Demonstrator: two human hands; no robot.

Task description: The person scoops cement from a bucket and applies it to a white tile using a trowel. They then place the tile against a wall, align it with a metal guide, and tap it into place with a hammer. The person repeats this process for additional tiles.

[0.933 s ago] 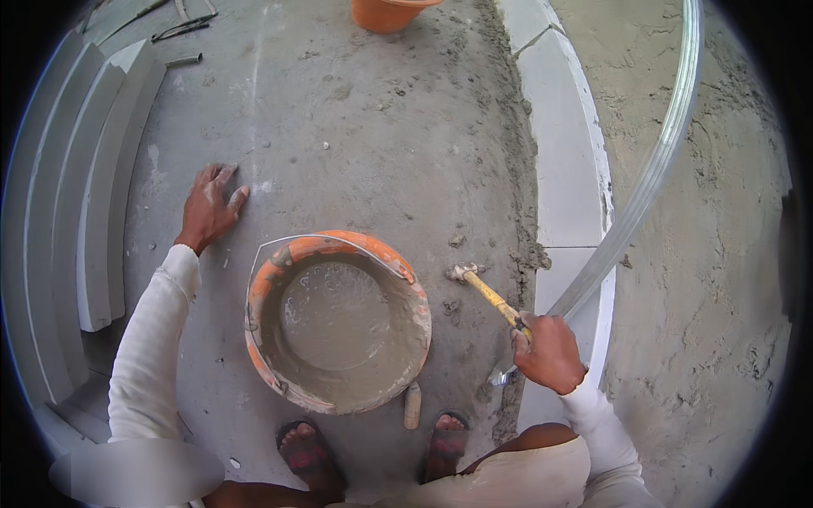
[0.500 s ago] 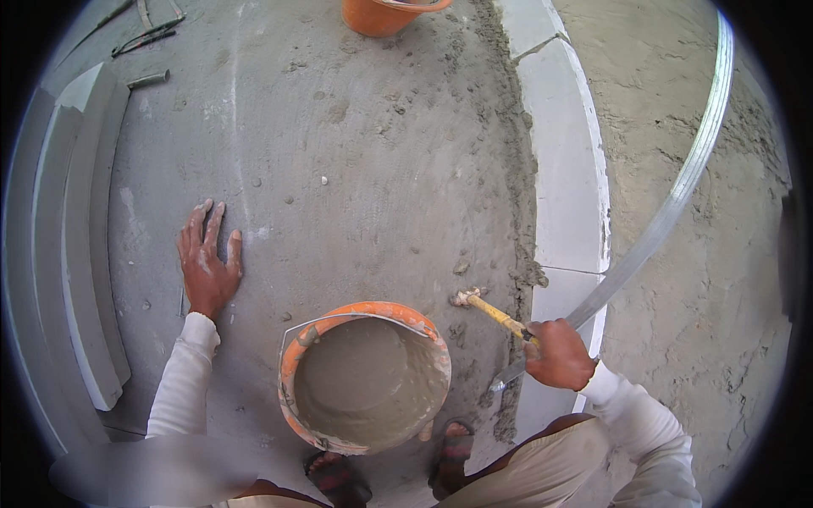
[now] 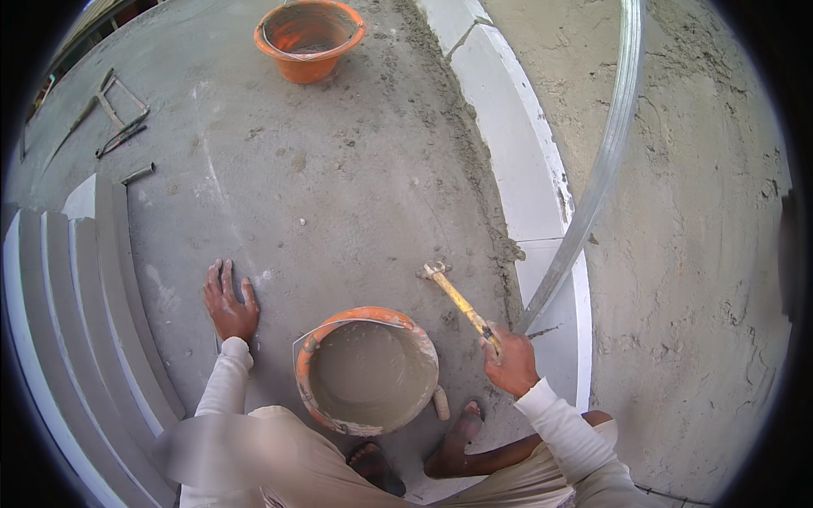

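Observation:
My right hand (image 3: 511, 362) is closed around the yellow handle of a hammer (image 3: 459, 298). The hammer's mortar-caked head points away from me, over the grey floor to the left of a row of white blocks (image 3: 529, 169). My left hand (image 3: 230, 306) has its fingers spread, palm down, at the floor; whether it bears weight cannot be seen. Between my hands stands an orange bucket (image 3: 324, 328) with a wire handle, holding wet grey mortar (image 3: 364, 372). A rounded tool handle (image 3: 441, 403) shows beside the bucket, its other end hidden.
Long white blocks (image 3: 108, 279) lie side by side at the left. A silvery metal bar (image 3: 603, 173) slants across the block row. Farther off are a second orange bucket (image 3: 309, 69), a bow saw (image 3: 123, 140) and a short pipe (image 3: 138, 173). Mortar lines the blocks' left edge.
The view has tilted forward, bringing the far bucket and saw further in. My right hand has shifted left with the hammer, and my right leg has turned. My left hand stays spread.

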